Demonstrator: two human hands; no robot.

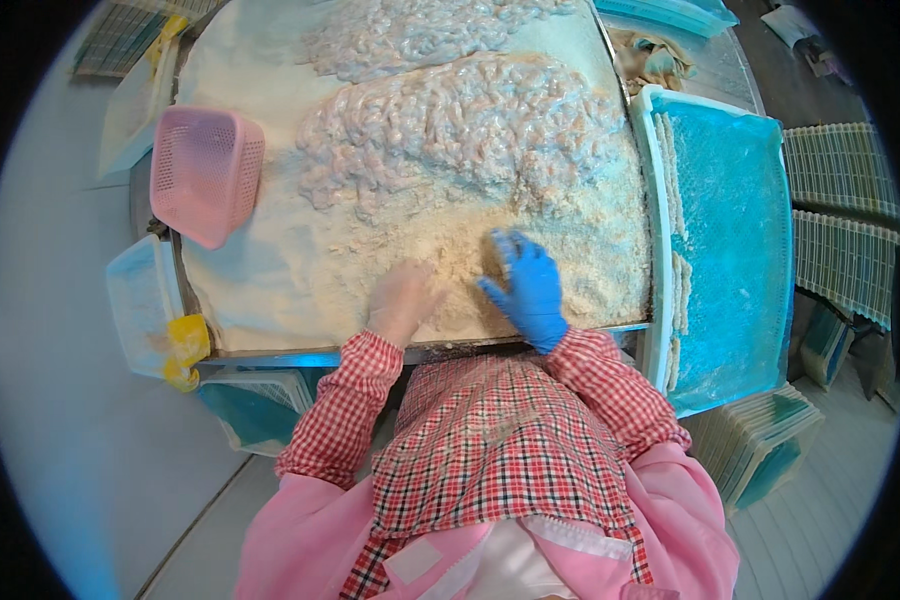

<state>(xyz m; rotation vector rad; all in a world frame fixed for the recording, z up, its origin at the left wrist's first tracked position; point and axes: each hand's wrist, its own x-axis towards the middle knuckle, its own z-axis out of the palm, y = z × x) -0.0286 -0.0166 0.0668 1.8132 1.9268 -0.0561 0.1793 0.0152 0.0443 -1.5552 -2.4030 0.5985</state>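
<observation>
A bed of pale yellow crumbs (pixel 450 235) covers the near part of the cloth-lined table, with both my hands over it. My left hand (pixel 405 300) is at the crumbs, its fingers blurred, so I cannot make out whether it holds anything. Beside it, my right hand (pixel 530 290) wears a blue glove, its fingers spread over the crumbs with nothing visible in them. Beyond lies a large heap of glossy, pale pinkish raw pieces (pixel 460 120). At the right, a blue-bottomed tray (pixel 735 250) bears a row of crumb-coated strips (pixel 678 290) along its left side.
A pink perforated basket (pixel 205 170) sits on the table's left edge. Yellow cloth-like material (pixel 187 350) hangs near the front left corner. Stacked trays (pixel 760 450) stand below at the right, with slatted mats (pixel 845 215) above them. A crumpled beige cloth (pixel 655 62) lies at the back right.
</observation>
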